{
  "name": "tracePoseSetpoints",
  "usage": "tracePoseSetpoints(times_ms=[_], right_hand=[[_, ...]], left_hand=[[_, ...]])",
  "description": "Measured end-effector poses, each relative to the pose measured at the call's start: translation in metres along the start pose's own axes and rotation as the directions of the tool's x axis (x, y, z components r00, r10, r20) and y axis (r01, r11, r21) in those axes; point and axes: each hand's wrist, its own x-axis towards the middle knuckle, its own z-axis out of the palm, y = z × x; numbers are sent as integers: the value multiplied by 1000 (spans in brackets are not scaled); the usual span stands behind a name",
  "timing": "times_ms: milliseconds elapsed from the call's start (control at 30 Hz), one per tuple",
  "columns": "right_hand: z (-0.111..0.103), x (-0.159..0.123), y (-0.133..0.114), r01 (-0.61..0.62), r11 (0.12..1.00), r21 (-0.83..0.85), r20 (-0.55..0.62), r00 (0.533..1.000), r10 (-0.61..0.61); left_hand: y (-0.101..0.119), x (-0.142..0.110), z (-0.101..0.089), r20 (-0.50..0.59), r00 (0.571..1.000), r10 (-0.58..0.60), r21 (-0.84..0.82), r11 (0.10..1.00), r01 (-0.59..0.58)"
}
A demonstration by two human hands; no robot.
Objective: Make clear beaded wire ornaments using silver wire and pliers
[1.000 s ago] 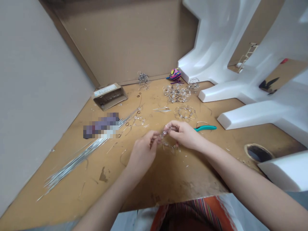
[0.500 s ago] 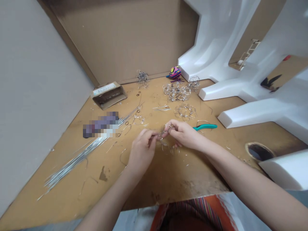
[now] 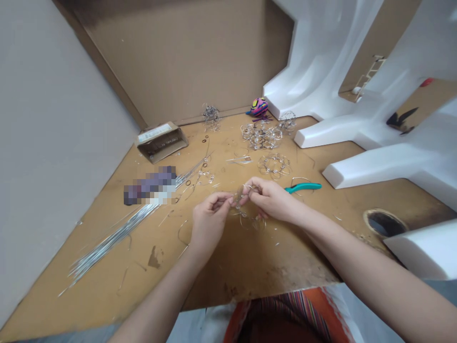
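Between my hands, above the table, is a ring of thin looped wire with clear beads (image 3: pixel 243 215). My right hand (image 3: pixel 267 199) pinches its upper right part, and the fingers cover some of the loops. On the other side my left hand (image 3: pixel 211 215) has thumb and forefinger closed at the ring's left edge, on a wire too fine to follow clearly. A tool with teal handles (image 3: pixel 305 187) lies just beyond my right wrist, its head hidden. A finished-looking wire and bead ring (image 3: pixel 274 165) rests behind my right hand, and a smaller one (image 3: pixel 206 177) lies beyond my left.
A bundle of straight wires (image 3: pixel 117 243) runs along the left. Behind it lie a blurred-out purple item (image 3: pixel 150 185) and an open cardboard box (image 3: pixel 162 142). Stacked wire pieces (image 3: pixel 262 135) and a colourful ball-shaped object (image 3: pixel 259 107) stand at the back. White moulded legs (image 3: pixel 364 166) reach in from the right.
My left hand has shifted slightly left, its fingers a little more raised from the ring. My right hand keeps its hold, nearly still.
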Motion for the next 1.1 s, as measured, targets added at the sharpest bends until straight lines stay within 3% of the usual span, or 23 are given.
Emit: tracePoseSetpoints(times_ms=[100, 333, 633, 1000, 1100], right_hand=[[-1, 0, -1, 14, 1000, -8, -4, 1000, -14], [-1, 1, 0, 6, 1000, 2, -15, 1000, -6], [-1, -2, -2, 30, 1000, -5, 4, 1000, -30], [-1, -3, -6, -14, 989, 145, 68, 998, 4], [-2, -1, -6, -45, 978, 204, 60, 998, 34]], left_hand=[[1, 0, 1, -3, 1000, -21, -40, 999, 21], [-4, -2, 3, -11, 997, 75, -9, 997, -75], [7, 2, 2, 20, 996, -85, -183, 979, 87], [14, 3, -1, 132, 989, -64, -135, 987, 82], [11, 2, -3, 153, 988, -20, -78, 996, 32]])
